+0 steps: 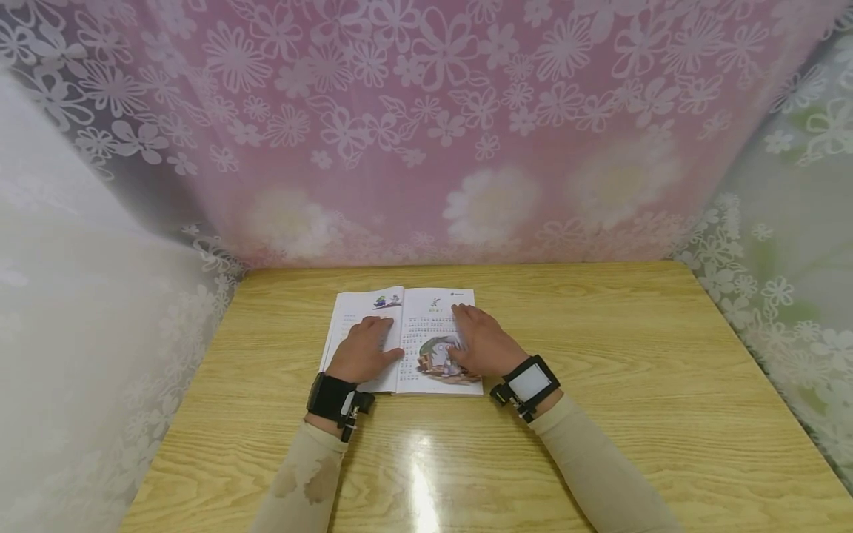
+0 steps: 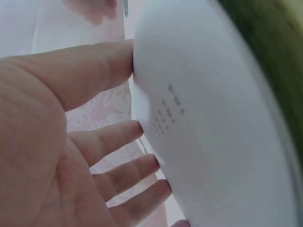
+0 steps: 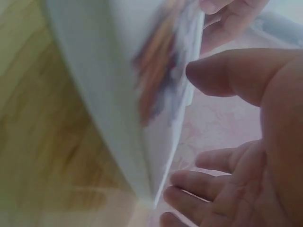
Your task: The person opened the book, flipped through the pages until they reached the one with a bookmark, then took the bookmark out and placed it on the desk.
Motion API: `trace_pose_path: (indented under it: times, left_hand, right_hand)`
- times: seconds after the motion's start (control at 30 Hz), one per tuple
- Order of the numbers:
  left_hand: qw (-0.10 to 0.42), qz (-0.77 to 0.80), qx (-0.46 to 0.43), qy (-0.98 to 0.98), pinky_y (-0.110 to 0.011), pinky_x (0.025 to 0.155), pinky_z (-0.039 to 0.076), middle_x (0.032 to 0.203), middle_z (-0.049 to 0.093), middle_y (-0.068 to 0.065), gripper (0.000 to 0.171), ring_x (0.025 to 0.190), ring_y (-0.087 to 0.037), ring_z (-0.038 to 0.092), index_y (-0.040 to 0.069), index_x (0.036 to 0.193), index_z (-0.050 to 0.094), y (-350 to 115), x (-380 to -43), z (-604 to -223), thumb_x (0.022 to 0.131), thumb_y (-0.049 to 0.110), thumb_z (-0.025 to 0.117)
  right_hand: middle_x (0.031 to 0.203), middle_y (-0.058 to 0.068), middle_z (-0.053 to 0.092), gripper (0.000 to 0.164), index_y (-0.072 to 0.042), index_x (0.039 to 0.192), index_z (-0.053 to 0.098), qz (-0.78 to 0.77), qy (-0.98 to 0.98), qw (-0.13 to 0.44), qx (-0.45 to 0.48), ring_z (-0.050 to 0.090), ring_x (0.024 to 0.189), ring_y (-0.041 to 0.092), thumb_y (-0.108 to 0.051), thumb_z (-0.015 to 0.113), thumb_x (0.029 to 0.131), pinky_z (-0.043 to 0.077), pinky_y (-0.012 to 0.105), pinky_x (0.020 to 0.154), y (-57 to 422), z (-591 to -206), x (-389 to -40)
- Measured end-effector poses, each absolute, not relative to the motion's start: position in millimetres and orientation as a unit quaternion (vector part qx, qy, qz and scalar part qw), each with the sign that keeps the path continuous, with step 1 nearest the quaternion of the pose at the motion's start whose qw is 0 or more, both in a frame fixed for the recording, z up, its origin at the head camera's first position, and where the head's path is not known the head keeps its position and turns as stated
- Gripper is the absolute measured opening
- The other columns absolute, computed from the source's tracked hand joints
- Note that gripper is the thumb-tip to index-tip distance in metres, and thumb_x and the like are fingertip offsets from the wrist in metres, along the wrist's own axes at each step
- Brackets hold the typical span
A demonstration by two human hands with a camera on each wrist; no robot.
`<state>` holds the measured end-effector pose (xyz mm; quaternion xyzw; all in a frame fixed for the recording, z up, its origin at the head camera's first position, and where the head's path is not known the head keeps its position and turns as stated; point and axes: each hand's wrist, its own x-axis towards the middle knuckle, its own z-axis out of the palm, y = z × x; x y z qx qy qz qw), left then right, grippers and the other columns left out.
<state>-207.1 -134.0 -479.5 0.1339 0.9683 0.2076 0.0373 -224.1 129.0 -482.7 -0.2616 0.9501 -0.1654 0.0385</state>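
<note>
An open book lies on the wooden table, its pages printed with text and coloured pictures. My left hand rests on the left page, thumb toward the spine. In the left wrist view, the fingertips touch the white page with the fingers fairly straight. Over the right page's outer edge is my right hand, its thumb pointing at the large picture. The right wrist view shows the thumb and spread fingers beside the page; whether every fingertip touches it I cannot tell.
The table has a light wood grain and extends right of the book. A pink flowered curtain hangs behind its far edge, with pale flowered cloth at the sides. Each wrist wears a black strapped device.
</note>
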Motion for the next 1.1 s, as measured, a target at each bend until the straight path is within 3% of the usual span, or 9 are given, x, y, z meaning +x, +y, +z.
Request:
trace_pose_path:
  times: [0.2, 0.67, 1.1]
  left_hand:
    - [0.037, 0.213, 0.133, 0.967, -0.048, 0.098, 0.039, 0.141, 0.044, -0.015, 0.069, 0.128, -0.036, 0.041, 0.007, 0.144, 0.045, -133.3, -205.0, -475.0, 0.089, 0.042, 0.067]
    - [0.032, 0.218, 0.127, 0.967, -0.048, 0.097, 0.039, 0.140, 0.044, -0.015, 0.069, 0.128, -0.036, 0.041, 0.008, 0.144, 0.046, -131.7, -202.9, -475.9, 0.088, 0.042, 0.068]
    - [0.032, 0.213, 0.127, 0.968, -0.048, 0.097, 0.040, 0.141, 0.044, -0.015, 0.069, 0.128, -0.036, 0.041, 0.009, 0.144, 0.046, -132.6, -206.4, -479.3, 0.088, 0.043, 0.067]
  right_hand:
    - [0.149, 0.024, 0.029, 0.082, 0.004, 0.149, 0.028, -0.135, 0.956, 0.048, -0.255, 0.027, 0.138, 0.035, -0.044, 0.060, 0.091, 0.023, 0.045, 0.111, 130.5, -487.8, -224.9]
    - [0.150, 0.025, 0.027, 0.086, 0.005, 0.150, 0.025, -0.144, 0.960, 0.048, -0.236, 0.025, 0.139, 0.036, -0.045, 0.061, 0.090, 0.021, 0.045, 0.111, 132.5, -487.9, -225.5]
    - [0.149, 0.025, 0.030, 0.077, 0.005, 0.148, 0.031, -0.133, 0.960, 0.043, -0.242, 0.026, 0.138, 0.036, -0.042, 0.057, 0.093, 0.023, 0.048, 0.109, 132.0, -486.9, -226.1]
